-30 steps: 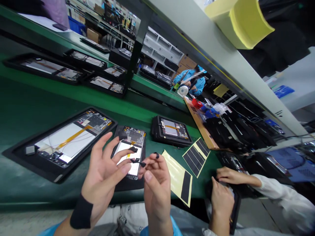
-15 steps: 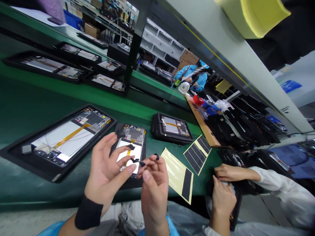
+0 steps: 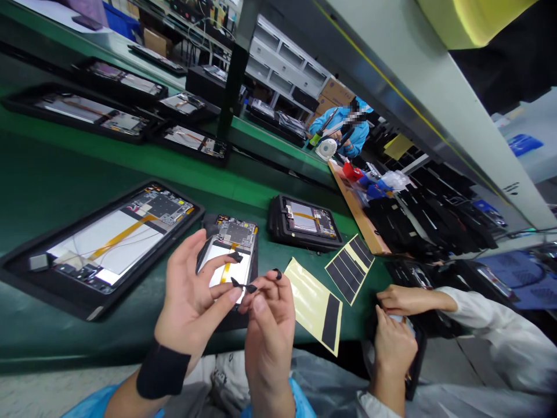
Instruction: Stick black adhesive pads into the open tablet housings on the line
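Observation:
A small twisted piece of black tape (image 3: 243,286) stretches between my hands. My left hand (image 3: 191,296) pinches one end with the thumb and a finger, its other fingers spread. My right hand (image 3: 270,325) has its fingers curled at the other end. Another black piece (image 3: 235,256) sits on a left fingertip, and a black piece (image 3: 277,273) is on a right fingertip. Behind my hands lies an opened tablet (image 3: 235,232) with its circuit board, orange ribbon cable and white battery showing; the left hand hides part of it.
A larger opened device (image 3: 126,238) lies in a black tray at left. Another opened tablet (image 3: 307,220) sits behind. Yellow backing sheets (image 3: 311,299) with black adhesive strips (image 3: 350,267) lie at right. A co-worker's hands (image 3: 395,331) handle a device at far right.
My hands keep hold of the tape with almost no change; the left fingers have shifted slightly. The view has tilted a little, moving the surroundings.

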A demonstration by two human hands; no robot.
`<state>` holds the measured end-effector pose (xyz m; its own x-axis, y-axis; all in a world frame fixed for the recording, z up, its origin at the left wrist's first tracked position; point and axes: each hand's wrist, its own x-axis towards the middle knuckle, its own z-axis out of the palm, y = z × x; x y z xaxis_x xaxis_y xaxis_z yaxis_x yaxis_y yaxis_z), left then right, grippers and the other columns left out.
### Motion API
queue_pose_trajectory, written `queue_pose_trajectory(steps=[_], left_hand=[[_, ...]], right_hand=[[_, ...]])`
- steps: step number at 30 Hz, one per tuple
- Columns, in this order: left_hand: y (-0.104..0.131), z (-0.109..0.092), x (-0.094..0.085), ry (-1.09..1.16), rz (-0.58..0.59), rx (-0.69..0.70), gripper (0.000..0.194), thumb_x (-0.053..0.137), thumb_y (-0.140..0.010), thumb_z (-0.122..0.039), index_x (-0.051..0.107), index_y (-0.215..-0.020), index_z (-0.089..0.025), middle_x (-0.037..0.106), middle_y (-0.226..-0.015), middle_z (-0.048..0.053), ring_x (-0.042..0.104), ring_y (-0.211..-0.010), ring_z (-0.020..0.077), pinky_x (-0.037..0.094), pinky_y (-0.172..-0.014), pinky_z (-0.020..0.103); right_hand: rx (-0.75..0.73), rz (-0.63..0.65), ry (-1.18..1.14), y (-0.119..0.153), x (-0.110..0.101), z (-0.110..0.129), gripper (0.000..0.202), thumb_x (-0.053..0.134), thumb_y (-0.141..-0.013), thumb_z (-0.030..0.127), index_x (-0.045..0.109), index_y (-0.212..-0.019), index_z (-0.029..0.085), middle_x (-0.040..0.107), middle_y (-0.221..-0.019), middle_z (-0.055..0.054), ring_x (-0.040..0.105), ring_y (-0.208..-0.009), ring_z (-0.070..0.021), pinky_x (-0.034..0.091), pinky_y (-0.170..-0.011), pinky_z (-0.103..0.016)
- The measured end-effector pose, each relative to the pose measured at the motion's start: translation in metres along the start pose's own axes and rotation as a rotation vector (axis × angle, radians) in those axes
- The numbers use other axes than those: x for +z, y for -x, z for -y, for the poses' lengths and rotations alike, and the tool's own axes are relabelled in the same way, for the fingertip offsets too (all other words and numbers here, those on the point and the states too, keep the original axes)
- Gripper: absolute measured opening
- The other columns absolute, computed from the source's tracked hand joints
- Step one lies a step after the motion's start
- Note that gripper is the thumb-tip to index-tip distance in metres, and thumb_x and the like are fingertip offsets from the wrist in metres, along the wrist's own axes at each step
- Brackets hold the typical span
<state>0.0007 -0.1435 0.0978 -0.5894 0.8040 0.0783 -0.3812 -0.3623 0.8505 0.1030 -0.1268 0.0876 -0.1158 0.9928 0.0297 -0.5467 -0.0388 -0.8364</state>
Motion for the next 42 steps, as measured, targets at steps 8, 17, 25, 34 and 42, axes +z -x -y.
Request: queue_pose_trajectory(steps=[8,17,25,34,42], left_hand=[[0.005,-0.002,-0.014,-0.096,0.083,-0.070,0.069,0.074,-0.081,-0.014,0.057,-0.139,-0.047,0.034,-0.166,-0.002,0.066,-0.110,0.0152,0.063,-0.070,0.015],[-0.021,0.036,-0.079,-0.339,0.138,0.125,0.084,0.077,-0.083,-0.019,0.042,-0.153,-0.051,0.024,-0.172,0.000,0.061,-0.134,0.0289,0.067,-0.092,0.037],[-0.021,0.079,-0.122,-0.845,0.175,0.313,0.081,0.078,-0.086,-0.034,0.041,-0.158,-0.040,0.022,-0.170,0.010,0.043,-0.149,0.0473,0.057,-0.107,0.065],[-0.015,0.059,-0.136,-0.532,0.001,0.209,0.075,0.080,-0.085,-0.030,0.048,-0.150,-0.049,0.026,-0.170,0.000,0.061,-0.132,0.0326,0.069,-0.089,0.040],[0.000,0.053,-0.126,-0.450,-0.004,0.152,0.075,0.077,-0.090,-0.021,0.044,-0.152,-0.049,0.026,-0.170,0.001,0.057,-0.139,0.0304,0.065,-0.099,0.039]], right_hand=[[-0.124,-0.074,0.112,-0.018,0.008,0.012,0.028,0.087,-0.082,0.025,0.069,-0.104,0.023,0.068,-0.078,0.002,0.060,-0.067,-0.0081,0.052,-0.062,-0.016],[-0.268,-0.012,0.619,-0.027,-0.047,0.019,0.042,0.075,-0.089,0.020,0.061,-0.128,0.027,0.069,-0.115,-0.006,0.070,-0.087,-0.0153,0.059,-0.082,-0.032],[-0.353,-0.014,1.052,0.017,-0.076,-0.042,0.052,0.066,-0.096,0.019,0.047,-0.144,0.027,0.066,-0.131,-0.012,0.073,-0.102,-0.0214,0.056,-0.102,-0.046],[-0.468,0.468,1.132,0.007,-0.029,-0.063,0.070,0.064,-0.093,0.013,0.037,-0.156,0.024,0.064,-0.140,-0.017,0.060,-0.135,-0.0301,0.044,-0.120,-0.060],[-0.532,0.512,1.046,-0.012,-0.028,-0.071,0.052,0.054,-0.099,0.008,0.051,-0.147,0.028,0.072,-0.119,-0.012,0.071,-0.114,-0.0237,0.057,-0.107,-0.047]])
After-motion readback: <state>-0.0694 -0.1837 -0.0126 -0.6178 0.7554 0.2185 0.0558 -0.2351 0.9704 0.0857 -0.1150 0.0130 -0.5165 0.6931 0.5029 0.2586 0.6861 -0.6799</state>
